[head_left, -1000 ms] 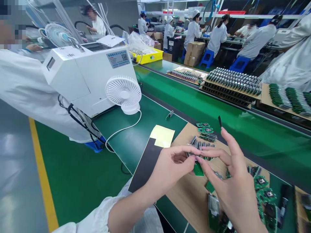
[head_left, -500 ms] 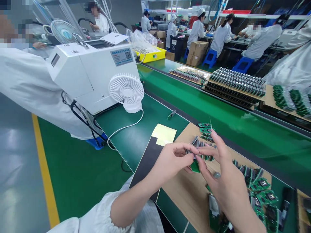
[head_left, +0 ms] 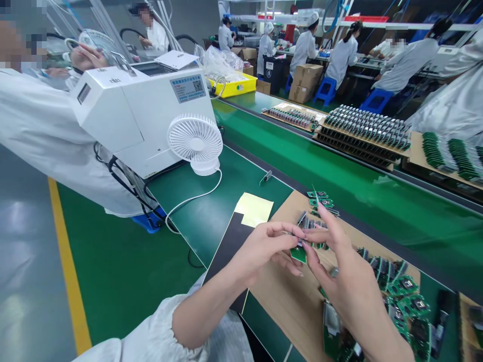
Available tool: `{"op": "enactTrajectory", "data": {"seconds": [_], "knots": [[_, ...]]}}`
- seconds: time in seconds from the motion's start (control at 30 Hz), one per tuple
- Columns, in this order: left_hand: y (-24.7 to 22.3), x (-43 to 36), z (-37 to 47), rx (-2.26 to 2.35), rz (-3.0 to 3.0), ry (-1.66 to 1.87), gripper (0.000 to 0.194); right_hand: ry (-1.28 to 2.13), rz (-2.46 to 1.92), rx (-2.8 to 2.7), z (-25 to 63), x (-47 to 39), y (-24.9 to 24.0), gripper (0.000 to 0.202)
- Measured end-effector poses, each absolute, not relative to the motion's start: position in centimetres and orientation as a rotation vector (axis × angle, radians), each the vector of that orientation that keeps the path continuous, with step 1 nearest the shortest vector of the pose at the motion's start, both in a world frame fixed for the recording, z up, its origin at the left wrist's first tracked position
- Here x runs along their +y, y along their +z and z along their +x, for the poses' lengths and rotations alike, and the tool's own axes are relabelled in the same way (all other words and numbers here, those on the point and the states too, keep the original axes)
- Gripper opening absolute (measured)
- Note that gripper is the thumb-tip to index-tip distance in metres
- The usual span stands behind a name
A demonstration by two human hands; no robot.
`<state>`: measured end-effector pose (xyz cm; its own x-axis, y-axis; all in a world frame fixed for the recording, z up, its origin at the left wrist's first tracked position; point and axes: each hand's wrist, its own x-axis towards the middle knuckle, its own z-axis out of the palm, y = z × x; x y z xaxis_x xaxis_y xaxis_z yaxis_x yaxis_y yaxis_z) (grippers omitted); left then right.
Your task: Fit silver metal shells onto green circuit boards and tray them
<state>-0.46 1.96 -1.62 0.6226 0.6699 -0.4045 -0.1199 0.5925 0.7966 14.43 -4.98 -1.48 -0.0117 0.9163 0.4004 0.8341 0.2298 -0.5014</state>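
Observation:
Between my two hands, above the brown cardboard (head_left: 287, 296), is a small green circuit board (head_left: 298, 255) with a metallic part at its upper edge. My left hand (head_left: 266, 249) pinches the board's upper edge from the left, its lower fingers behind it. Thumb and a finger of my right hand (head_left: 345, 261) close on the same edge from the right. A thin clear strip (head_left: 315, 195) sticks up by my right index fingertip. Rows of boards lie behind and to the right of my hands, and loose green boards (head_left: 403, 285) lie by my right wrist.
A white fan (head_left: 195, 143) stands before a white machine (head_left: 143, 110). Yellow paper (head_left: 256, 210) lies left of the cardboard. One small board (head_left: 267, 176) lies apart. Stacked trays of boards (head_left: 368, 128) sit across the green belt (head_left: 260, 133). A person in white (head_left: 49, 136) is at the left.
The board between my hands has shifted slightly left and shows more, and the clear strip has moved left with my right index finger. At the left, the person's hand has come up over the machine.

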Motion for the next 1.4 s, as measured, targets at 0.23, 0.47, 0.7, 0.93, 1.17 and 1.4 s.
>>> {"op": "enactTrajectory", "data": {"seconds": [0.23,0.47,0.7,0.93,1.17,1.4], "knots": [[-1.7,2.0,-0.5,0.749,0.710,0.485,0.017,0.106,-1.575,-1.849,14.5,-4.9,-1.7,0.076],[-1.8,2.1,-0.5,0.717,0.697,0.449,0.019,0.081,-1.550,-1.905,14.9,-5.0,-1.5,0.077],[-2.0,1.9,-0.8,0.716,0.870,0.473,0.023,0.161,-1.503,-1.914,15.3,-5.3,-1.4,0.069],[-2.4,1.7,-0.8,0.733,0.843,0.520,0.028,0.159,-1.529,-1.891,15.3,-5.3,-1.6,0.066],[-2.2,1.4,-0.7,0.729,0.810,0.550,0.026,0.304,-1.712,-1.663,15.6,-5.5,-1.1,0.057],[-1.9,1.1,0.1,0.775,0.870,0.833,0.022,1.081,-1.468,-1.092,15.3,-4.9,-1.6,0.089]]}}
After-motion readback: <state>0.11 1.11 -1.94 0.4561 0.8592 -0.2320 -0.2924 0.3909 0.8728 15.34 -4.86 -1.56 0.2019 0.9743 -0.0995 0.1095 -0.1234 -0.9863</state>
